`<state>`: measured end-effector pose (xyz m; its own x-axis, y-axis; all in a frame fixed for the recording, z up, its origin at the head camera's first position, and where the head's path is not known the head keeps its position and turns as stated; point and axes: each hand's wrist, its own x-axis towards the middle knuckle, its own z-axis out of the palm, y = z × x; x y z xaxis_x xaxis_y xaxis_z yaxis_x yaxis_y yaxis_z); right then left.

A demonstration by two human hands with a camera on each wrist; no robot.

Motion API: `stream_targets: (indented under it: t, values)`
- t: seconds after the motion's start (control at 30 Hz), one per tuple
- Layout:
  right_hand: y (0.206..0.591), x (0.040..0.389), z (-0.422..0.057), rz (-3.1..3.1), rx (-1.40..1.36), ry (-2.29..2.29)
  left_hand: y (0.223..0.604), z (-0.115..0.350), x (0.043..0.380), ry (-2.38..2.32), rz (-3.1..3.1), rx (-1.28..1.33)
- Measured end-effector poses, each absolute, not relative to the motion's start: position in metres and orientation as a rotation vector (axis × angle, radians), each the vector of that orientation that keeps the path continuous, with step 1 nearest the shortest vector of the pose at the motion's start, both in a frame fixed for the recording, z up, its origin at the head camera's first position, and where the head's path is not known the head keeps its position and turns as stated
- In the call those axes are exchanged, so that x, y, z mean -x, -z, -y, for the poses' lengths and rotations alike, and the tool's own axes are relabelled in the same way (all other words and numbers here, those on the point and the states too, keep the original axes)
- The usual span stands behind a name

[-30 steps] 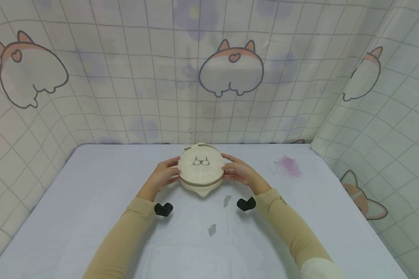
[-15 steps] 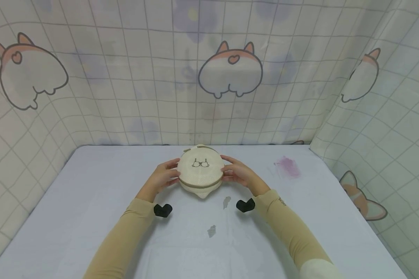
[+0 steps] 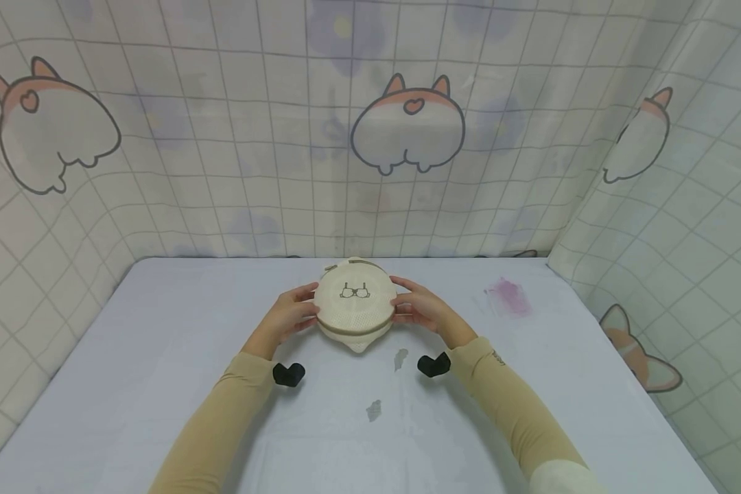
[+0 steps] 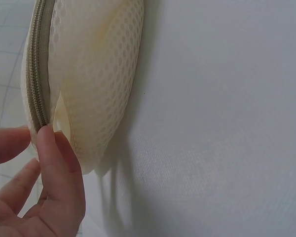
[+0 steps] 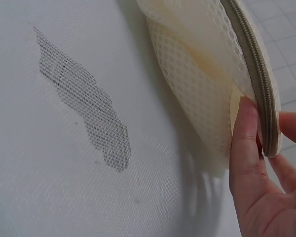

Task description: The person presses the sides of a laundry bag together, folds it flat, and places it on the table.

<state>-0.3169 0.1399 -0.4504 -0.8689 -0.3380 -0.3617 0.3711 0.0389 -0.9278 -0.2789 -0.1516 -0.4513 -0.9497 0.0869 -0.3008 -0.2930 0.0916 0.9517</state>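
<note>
A round cream mesh laundry bag (image 3: 355, 305) with a zipper round its rim and a pair of glasses drawn on top is at the table's far middle. My left hand (image 3: 287, 315) pinches its left edge. The left wrist view shows those fingers (image 4: 54, 163) at the zipper (image 4: 37, 64), beside honeycomb mesh. On the opposite edge, my right hand (image 3: 425, 309) pinches the rim, fingers (image 5: 246, 128) on both sides of the zipper (image 5: 259, 74). The zipper pull (image 3: 331, 267) lies at the bag's back left. What is inside the bag is hidden.
The bag is over a white-covered table (image 3: 179, 343). Two grey patches (image 3: 374, 410) mark the cloth in front, and a pink stain (image 3: 509, 296) lies to the right. A checked curtain (image 3: 222, 171) with cartoon dogs rises behind the table and along both sides.
</note>
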Motion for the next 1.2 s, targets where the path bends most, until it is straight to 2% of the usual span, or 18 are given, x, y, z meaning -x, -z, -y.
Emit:
stream_targets:
  t: [1.2]
  values:
    - [0.4523, 0.3153, -0.1421, -1.853, 0.018, 1.855, 0.4525, 0.1513, 0.2810, -1.931, -2.076, 0.205]
